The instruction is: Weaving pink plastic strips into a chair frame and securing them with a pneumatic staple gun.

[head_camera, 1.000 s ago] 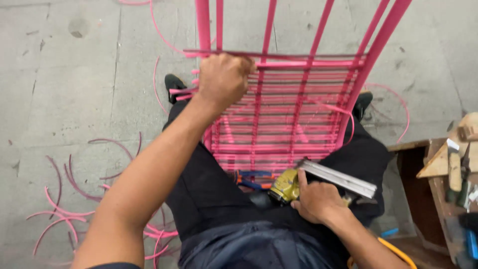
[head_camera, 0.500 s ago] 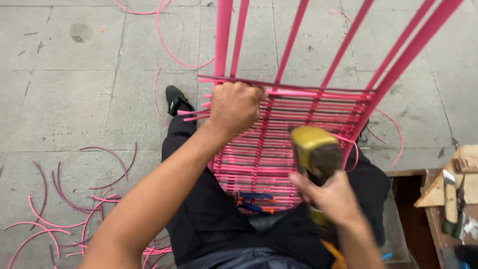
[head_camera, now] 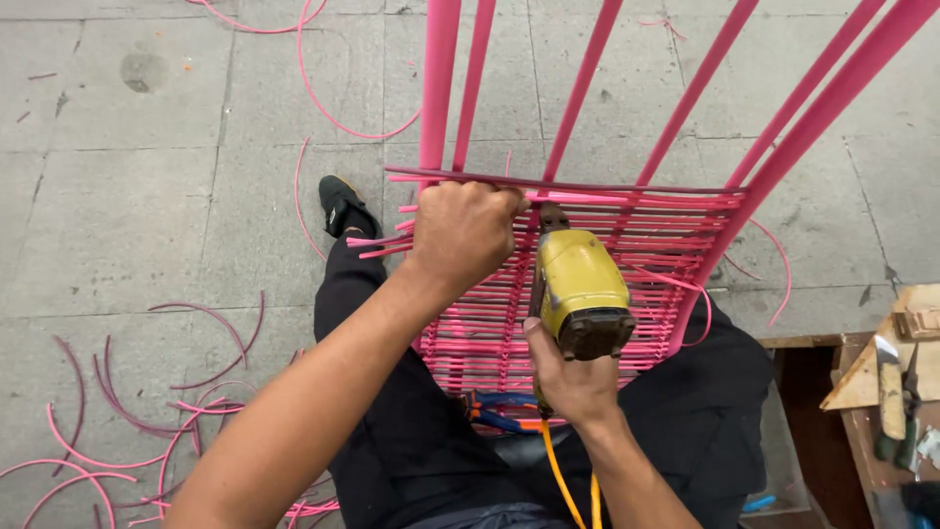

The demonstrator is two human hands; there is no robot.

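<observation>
In the head view, the pink woven frame (head_camera: 587, 284) is held across the lap, in the middle of the scene. Its far edge is grasped by the left hand (head_camera: 462, 233), fingers clenched around the strips. A yellow pneumatic stapler (head_camera: 580, 292) is gripped by the right hand (head_camera: 568, 377), nose pressed against the far edge, just right of the left hand. Cut pink strips (head_camera: 127, 431) are scattered on the floor at left. At right, a wooden box (head_camera: 886, 392) with tools inside is seen.

Open gaps between upright pink bars (head_camera: 580, 108); dense woven pink strips (head_camera: 627, 220) below, impassable.
</observation>
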